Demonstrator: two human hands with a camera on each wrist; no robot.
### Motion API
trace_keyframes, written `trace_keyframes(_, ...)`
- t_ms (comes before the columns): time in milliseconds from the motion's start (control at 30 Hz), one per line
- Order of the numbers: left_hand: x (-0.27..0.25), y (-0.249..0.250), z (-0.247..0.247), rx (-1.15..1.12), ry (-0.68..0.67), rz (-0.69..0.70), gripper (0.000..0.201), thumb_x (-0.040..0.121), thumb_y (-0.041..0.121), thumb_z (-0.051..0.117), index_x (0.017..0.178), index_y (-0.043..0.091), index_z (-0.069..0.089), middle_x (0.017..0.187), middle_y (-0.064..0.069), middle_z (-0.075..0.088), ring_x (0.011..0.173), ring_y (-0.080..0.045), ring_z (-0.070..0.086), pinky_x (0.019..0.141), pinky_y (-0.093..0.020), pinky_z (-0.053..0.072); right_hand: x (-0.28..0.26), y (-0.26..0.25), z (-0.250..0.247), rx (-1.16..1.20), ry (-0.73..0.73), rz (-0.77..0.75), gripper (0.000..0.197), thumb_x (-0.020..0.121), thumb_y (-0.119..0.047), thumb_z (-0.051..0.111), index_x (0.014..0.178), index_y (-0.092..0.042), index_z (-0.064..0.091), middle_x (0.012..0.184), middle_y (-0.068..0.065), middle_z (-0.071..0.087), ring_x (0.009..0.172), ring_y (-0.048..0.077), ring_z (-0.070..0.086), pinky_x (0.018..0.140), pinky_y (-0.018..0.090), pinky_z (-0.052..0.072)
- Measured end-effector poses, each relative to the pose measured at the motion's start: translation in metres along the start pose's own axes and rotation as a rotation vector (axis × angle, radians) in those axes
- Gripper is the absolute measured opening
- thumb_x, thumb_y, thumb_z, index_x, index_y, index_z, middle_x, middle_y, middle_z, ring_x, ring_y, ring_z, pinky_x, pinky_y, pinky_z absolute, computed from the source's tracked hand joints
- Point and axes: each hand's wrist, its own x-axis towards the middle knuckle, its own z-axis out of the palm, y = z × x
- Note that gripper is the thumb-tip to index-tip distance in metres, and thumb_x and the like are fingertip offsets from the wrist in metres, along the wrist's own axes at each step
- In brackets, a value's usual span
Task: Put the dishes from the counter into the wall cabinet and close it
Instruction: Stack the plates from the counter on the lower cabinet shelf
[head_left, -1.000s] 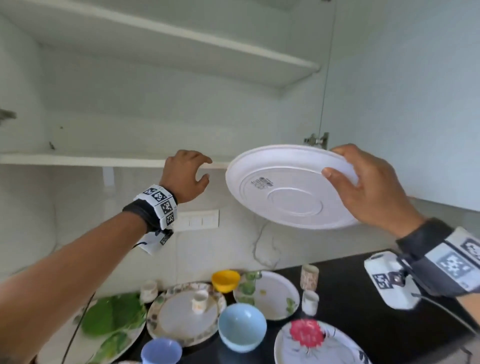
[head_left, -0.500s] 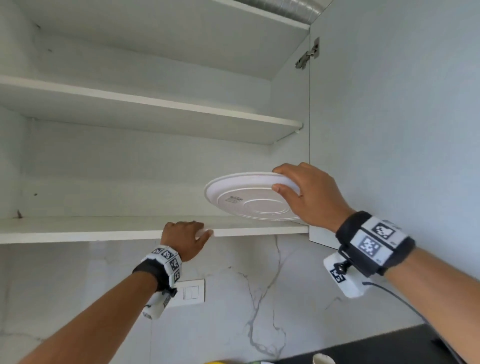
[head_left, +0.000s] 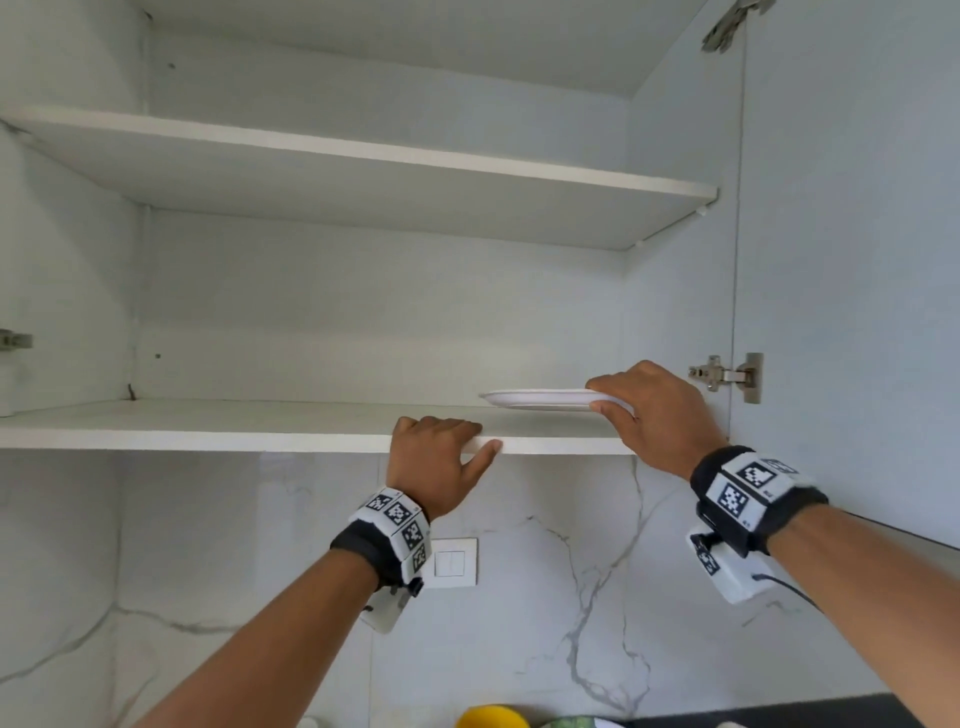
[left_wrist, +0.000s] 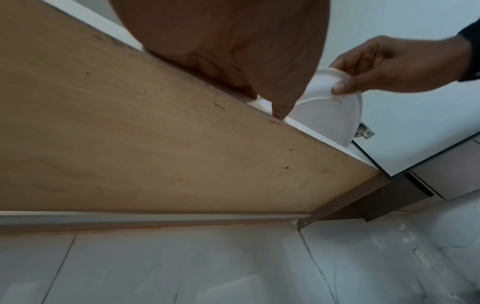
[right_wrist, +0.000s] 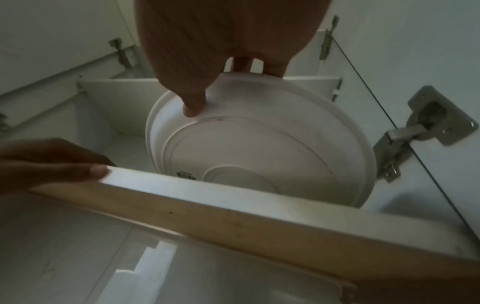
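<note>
A white plate (head_left: 540, 399) is held level, just over the right end of the wall cabinet's lower shelf (head_left: 208, 428); whether it touches the shelf I cannot tell. My right hand (head_left: 613, 402) pinches its near rim, fingers on top and thumb underneath. From the right wrist view I see the plate's underside (right_wrist: 259, 152) with the thumb (right_wrist: 193, 102) pressed on it. My left hand (head_left: 447, 441) grips the shelf's front edge left of the plate, fingers over the top and thumb along the edge. The left wrist view shows the plate (left_wrist: 330, 115) and my right hand (left_wrist: 389, 67).
The cabinet's upper shelf (head_left: 363, 161) is bare. Its open door (head_left: 852, 260) stands at the right on a metal hinge (head_left: 727, 374). Below are a wall switch (head_left: 455, 563), a yellow bowl (head_left: 491, 717) and the black counter (head_left: 831, 714).
My right hand has carried the plate up from below the shelf and into the cabinet, level over the lower shelf. My left hand stayed at the shelf's front edge.
</note>
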Motion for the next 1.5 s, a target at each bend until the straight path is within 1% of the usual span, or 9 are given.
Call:
trace_keyframes(233, 0.0, 0.002, 0.005, 0.005, 0.044, -0.013, 0.051, 0.092, 0.066, 0.035, 0.099, 0.032, 0.072, 0.091, 0.012, 0.074, 0.08, -0.014, 0.066, 0.079, -0.034, 0.034, -0.008, 0.005, 0.027, -0.06, -0.014, -0.019, 0.025, 0.084, -0.023, 0.062, 0.104, -0.019, 0.076, 0.076, -0.001, 0.069, 0.073, 0.022, 0.065, 0.048, 0.033, 0.052)
trace_keyframes(367, 0.0, 0.002, 0.007, -0.005, 0.068, -0.01, 0.049, 0.092, 0.064, 0.037, 0.095, 0.03, 0.072, 0.086, 0.011, 0.073, 0.076, -0.015, 0.064, 0.076, -0.034, 0.032, -0.012, 0.012, 0.041, -0.066, -0.058, 0.015, 0.037, 0.091, -0.037, 0.047, 0.108, -0.02, 0.075, 0.081, -0.002, 0.071, 0.078, 0.019, 0.064, 0.056, 0.025, 0.047)
trace_keyframes(700, 0.0, 0.002, 0.01, -0.023, 0.086, -0.019, 0.049, 0.092, 0.063, 0.036, 0.09, 0.029, 0.071, 0.08, 0.01, 0.07, 0.074, -0.016, 0.062, 0.075, -0.035, 0.03, -0.026, 0.016, 0.069, -0.108, -0.195, 0.089, 0.042, 0.099, -0.036, 0.031, 0.132, -0.035, 0.057, 0.122, -0.01, 0.067, 0.104, 0.022, 0.059, 0.081, 0.044, 0.047)
trace_keyframes(833, 0.0, 0.002, 0.01, -0.024, 0.077, -0.022, 0.05, 0.092, 0.063, 0.035, 0.092, 0.029, 0.072, 0.081, 0.01, 0.07, 0.076, -0.016, 0.062, 0.076, -0.035, 0.03, -0.031, 0.01, 0.071, -0.19, -0.318, 0.172, 0.051, 0.1, -0.043, 0.018, 0.15, -0.042, 0.029, 0.15, -0.014, 0.043, 0.131, 0.021, 0.047, 0.1, 0.048, 0.037)
trace_keyframes(933, 0.0, 0.002, 0.008, -0.026, 0.063, -0.021, 0.05, 0.092, 0.063, 0.036, 0.093, 0.028, 0.072, 0.082, 0.01, 0.071, 0.078, -0.017, 0.063, 0.077, -0.036, 0.032, -0.032, 0.007, 0.07, -0.201, -0.402, 0.219, 0.059, 0.098, -0.053, 0.011, 0.155, -0.039, 0.006, 0.163, -0.015, 0.006, 0.148, 0.015, 0.019, 0.117, 0.053, 0.017)
trace_keyframes(1033, -0.001, 0.003, 0.008, -0.028, 0.059, -0.023, 0.048, 0.092, 0.062, 0.039, 0.094, 0.028, 0.073, 0.084, 0.009, 0.072, 0.08, -0.018, 0.064, 0.077, -0.036, 0.032, -0.041, 0.002, 0.068, -0.171, -0.433, 0.248, 0.062, 0.096, -0.06, 0.009, 0.152, -0.044, -0.007, 0.161, -0.016, -0.015, 0.15, 0.012, -0.007, 0.118, 0.058, 0.005)
trace_keyframes(1167, -0.001, 0.004, 0.007, -0.032, 0.059, -0.025, 0.047, 0.091, 0.061, 0.042, 0.097, 0.027, 0.073, 0.089, 0.008, 0.073, 0.087, -0.019, 0.065, 0.079, -0.038, 0.033, -0.066, -0.007, 0.055, -0.074, -0.439, 0.225, 0.061, 0.096, -0.063, 0.017, 0.153, -0.046, 0.003, 0.162, -0.013, -0.016, 0.149, 0.013, -0.017, 0.118, 0.053, 0.017)
trace_keyframes(1333, -0.004, 0.009, 0.005, -0.038, -0.002, -0.012, 0.052, 0.091, 0.061, 0.039, 0.109, 0.023, 0.07, 0.105, 0.002, 0.072, 0.102, -0.024, 0.063, 0.085, -0.041, 0.033, -0.117, -0.017, 0.025, 0.0, -0.611, 0.296, 0.064, 0.093, -0.066, 0.022, 0.153, -0.045, 0.013, 0.162, -0.017, -0.012, 0.15, 0.007, -0.007, 0.115, 0.047, 0.03)
trace_keyframes(1500, -0.006, 0.006, -0.003, -0.078, -0.039, -0.004, 0.065, 0.086, 0.06, 0.041, 0.137, 0.022, 0.053, 0.145, -0.007, 0.05, 0.142, -0.031, 0.033, 0.11, -0.053, 0.019, -0.169, -0.027, 0.007, 0.03, -0.736, 0.4, 0.055, 0.097, -0.058, 0.038, 0.15, -0.045, 0.026, 0.163, -0.015, 0.001, 0.148, 0.011, 0.011, 0.117, 0.038, 0.026)
